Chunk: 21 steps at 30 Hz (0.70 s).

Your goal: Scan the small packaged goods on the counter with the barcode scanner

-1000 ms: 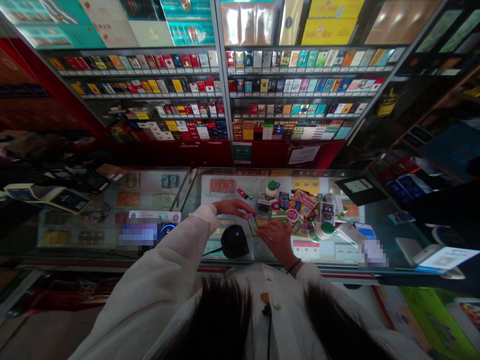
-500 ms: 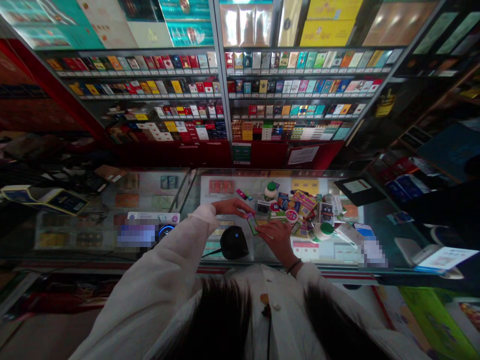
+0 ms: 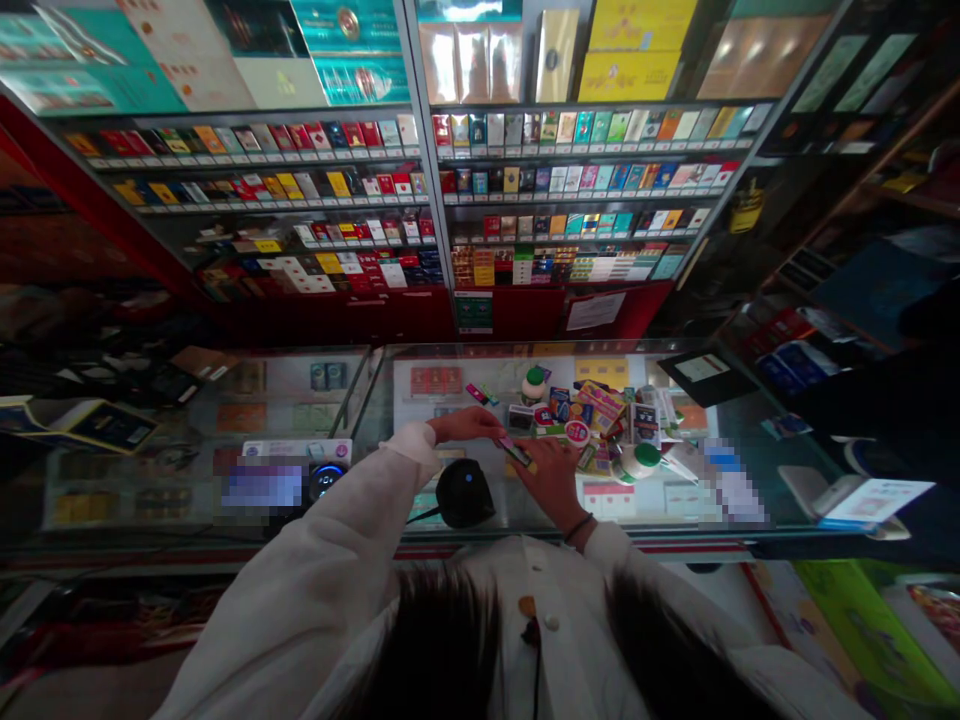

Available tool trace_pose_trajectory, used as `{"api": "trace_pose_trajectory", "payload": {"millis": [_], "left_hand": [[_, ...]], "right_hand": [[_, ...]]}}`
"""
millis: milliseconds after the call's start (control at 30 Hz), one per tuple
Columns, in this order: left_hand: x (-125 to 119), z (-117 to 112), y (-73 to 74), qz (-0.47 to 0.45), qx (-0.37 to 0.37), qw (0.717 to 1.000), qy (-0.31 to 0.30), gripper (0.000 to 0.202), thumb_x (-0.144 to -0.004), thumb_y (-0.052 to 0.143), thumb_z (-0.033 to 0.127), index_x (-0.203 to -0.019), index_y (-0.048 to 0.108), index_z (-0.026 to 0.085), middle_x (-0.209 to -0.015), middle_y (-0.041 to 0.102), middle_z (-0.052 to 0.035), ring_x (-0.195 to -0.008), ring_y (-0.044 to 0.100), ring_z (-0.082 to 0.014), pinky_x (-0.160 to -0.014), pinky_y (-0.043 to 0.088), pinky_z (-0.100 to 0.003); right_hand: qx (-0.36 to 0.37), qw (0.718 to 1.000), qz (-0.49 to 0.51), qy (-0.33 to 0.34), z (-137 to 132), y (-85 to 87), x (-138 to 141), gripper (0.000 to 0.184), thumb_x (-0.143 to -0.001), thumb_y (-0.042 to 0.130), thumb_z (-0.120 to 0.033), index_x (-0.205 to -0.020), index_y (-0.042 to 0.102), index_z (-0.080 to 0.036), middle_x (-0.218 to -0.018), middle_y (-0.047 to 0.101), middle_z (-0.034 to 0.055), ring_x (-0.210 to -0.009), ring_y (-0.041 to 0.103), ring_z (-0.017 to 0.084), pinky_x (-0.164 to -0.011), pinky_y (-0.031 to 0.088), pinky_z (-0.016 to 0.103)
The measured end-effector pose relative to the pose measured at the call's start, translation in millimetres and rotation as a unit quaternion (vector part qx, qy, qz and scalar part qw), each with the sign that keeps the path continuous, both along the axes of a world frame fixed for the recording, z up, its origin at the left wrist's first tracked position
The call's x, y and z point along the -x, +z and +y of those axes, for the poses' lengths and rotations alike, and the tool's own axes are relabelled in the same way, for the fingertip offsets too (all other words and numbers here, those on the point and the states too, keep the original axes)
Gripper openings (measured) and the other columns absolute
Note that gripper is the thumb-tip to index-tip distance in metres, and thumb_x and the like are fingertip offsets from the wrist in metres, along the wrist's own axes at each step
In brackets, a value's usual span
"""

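Note:
A small flat pack (image 3: 514, 451) with a dark green face lies tilted on the glass counter top (image 3: 420, 400), under the fingers of my right hand (image 3: 551, 477). My left hand (image 3: 465, 426) reaches in from the left with its fingers extended, and their tips end just beside the pack. Whether they touch it is hard to tell. To the right of my right hand lies a heap of small boxes and packets (image 3: 592, 420), including a green-capped white bottle (image 3: 637, 462).
A black round scanner (image 3: 465, 493) sits on the counter just below my hands, with a lit blue device (image 3: 326, 480) to its left. Tall shelves of colourful packs (image 3: 585, 180) stand beyond the counter. A white leaflet (image 3: 877, 500) lies at the right.
The small pack has turned, its far end now tilting to the left. My left hand has moved slightly closer to my body, and the whole view has shifted a little to the left.

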<state>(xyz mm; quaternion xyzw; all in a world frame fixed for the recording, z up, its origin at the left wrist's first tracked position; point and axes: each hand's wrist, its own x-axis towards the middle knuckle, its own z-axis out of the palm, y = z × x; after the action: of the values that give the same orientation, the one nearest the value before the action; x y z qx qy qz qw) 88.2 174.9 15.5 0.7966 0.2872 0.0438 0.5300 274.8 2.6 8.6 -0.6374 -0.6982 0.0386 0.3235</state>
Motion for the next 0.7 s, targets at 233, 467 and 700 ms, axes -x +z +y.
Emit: {"api": "trace_pose_trajectory", "payload": {"millis": [233,467,700], "left_hand": [[15,10,0.4,0.04,-0.063,0.996,0.04,0.056,-0.087,0.066,0.064,-0.115,0.076,0.017,-0.098,0.079,-0.0077,-0.093,0.07,-0.0217,-0.087,0.053,-0.031],[43,20,-16.3,0.082,-0.175,0.976,0.097,0.053,-0.088,0.064,0.06,-0.119,0.075,0.019,-0.109,0.078,-0.0091,-0.1,0.07,-0.0246,-0.091,0.052,-0.034],[54,14,-15.6,0.145,-0.202,0.958,0.142,0.042,-0.089,0.064,0.052,-0.122,0.075,0.029,-0.118,0.077,-0.004,-0.111,0.069,-0.026,-0.101,0.049,-0.038]], "right_hand": [[-0.012,0.987,0.041,-0.155,34,8.1,-63,0.03,-0.098,0.057,-0.044,-0.111,0.077,-0.026,-0.11,0.077,0.009,-0.109,0.058,0.03,-0.096,0.028,0.045],[0.098,0.984,-0.07,-0.131,71,21.5,-126,0.022,-0.096,0.061,-0.038,-0.107,0.077,-0.028,-0.109,0.076,0.0081,-0.111,0.058,0.029,-0.096,0.03,0.045],[0.131,0.974,-0.153,-0.102,95,22.0,-130,0.018,-0.094,0.064,-0.031,-0.098,0.082,-0.031,-0.114,0.073,0.0088,-0.113,0.056,0.033,-0.097,0.033,0.051]]}}
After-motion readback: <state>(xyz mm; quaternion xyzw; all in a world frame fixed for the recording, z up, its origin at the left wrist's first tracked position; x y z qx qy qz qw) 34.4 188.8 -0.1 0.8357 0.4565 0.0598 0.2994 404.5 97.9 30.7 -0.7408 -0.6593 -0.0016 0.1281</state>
